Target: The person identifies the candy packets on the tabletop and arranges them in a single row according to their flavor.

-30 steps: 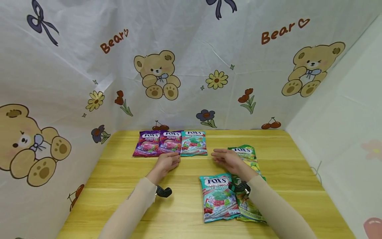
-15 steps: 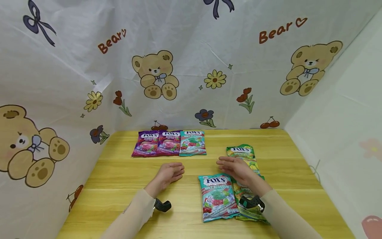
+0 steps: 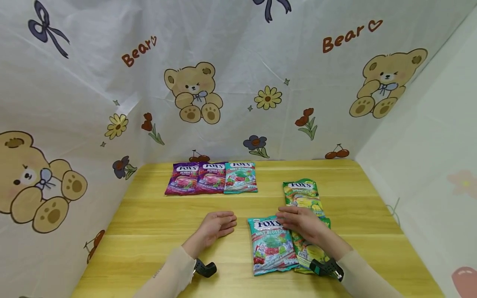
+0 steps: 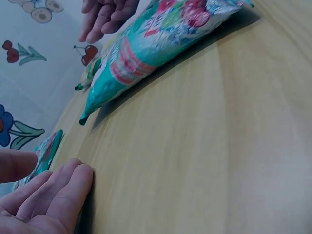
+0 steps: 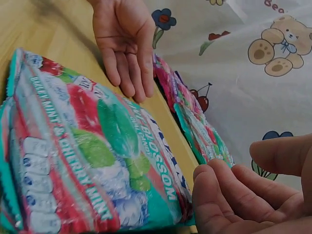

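A teal Fox's Mint Blossom candy bag [image 3: 273, 246] lies face up on the wooden table, overlapping a green and yellow Fox's candy bag [image 3: 307, 250]. Over their upper edges is my right hand [image 3: 307, 225], fingers fairly straight and nothing gripped; whether it touches the bags I cannot tell. To the left of the teal bag my left hand [image 3: 216, 227] is held with extended fingers, apart from the bag and holding nothing. Another green and yellow Springtea bag [image 3: 302, 194] lies just beyond the right hand, partly hidden by it.
Along the back of the table [image 3: 156, 248] lie two purple Fox's Berries bags [image 3: 182, 180] and a second teal Mint Blossom bag [image 3: 240, 179], side by side in a row. A white bear-print sheet [image 3: 238, 136] stands behind and at the left.
Both hands have drawn back from the rear row toward the front. The left hand has also shifted right, and the right hand has come near the front teal bag's upper corner.
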### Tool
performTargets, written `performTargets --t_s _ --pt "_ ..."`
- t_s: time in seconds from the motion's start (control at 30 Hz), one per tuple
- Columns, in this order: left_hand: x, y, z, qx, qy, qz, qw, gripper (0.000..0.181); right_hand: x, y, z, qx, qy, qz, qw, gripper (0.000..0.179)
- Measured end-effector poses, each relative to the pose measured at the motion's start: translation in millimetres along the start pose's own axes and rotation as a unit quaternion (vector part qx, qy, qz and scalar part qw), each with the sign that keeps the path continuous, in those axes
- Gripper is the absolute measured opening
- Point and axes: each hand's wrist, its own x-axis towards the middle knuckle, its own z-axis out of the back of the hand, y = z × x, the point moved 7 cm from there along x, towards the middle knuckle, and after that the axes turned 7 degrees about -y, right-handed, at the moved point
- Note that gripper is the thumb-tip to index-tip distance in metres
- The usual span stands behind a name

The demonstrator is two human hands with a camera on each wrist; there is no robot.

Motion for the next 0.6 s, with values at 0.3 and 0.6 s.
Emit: performTargets --t_s 0.3,0.6 --pt "-10.3 10.1 -16.3 -0.005 0.024 0.014 0.9996 0.042 -23.0 -10.6 3.0 -0.01 0.008 -0.02 0.9997 0.064" --pt "-19.0 16.0 -30.4 -0.004 0.043 0.021 0.9989 0.04 -35.6 -14.2 7.3 -0.014 0.011 -0.03 0.9994 0.064"
